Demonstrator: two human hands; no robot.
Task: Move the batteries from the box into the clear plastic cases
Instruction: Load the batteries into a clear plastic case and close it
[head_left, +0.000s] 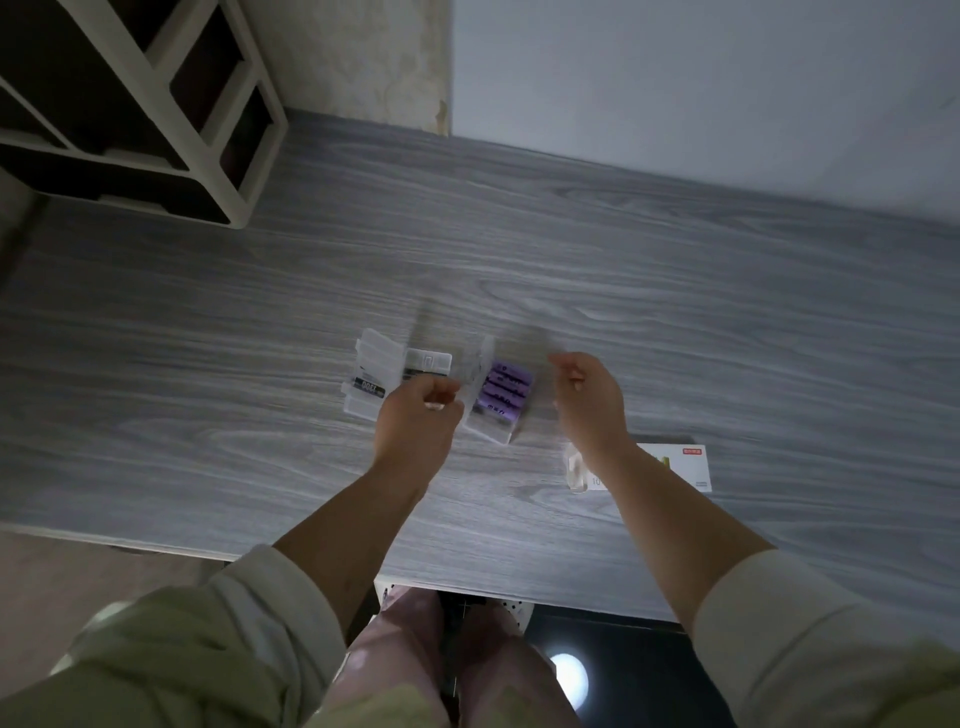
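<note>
Two clear plastic cases lie open on the grey table. The left case (382, 376) holds dark batteries with white print. The right case (496, 397) holds purple batteries (506, 392), and its lid stands up on the left side. My left hand (418, 415) hovers between the two cases, fingers curled near the right case's lid; whether it grips anything is unclear. My right hand (584, 397) hangs just right of the purple batteries, fingers loosely bent, nothing visible in it. The white battery box (680, 465) lies behind my right forearm, partly hidden.
A white shelf unit (156, 109) with dark compartments stands at the table's far left corner. A wall runs along the table's far edge. The table's near edge (467, 582) sits above my knees. A crumpled clear wrapper (574, 467) lies beside the box.
</note>
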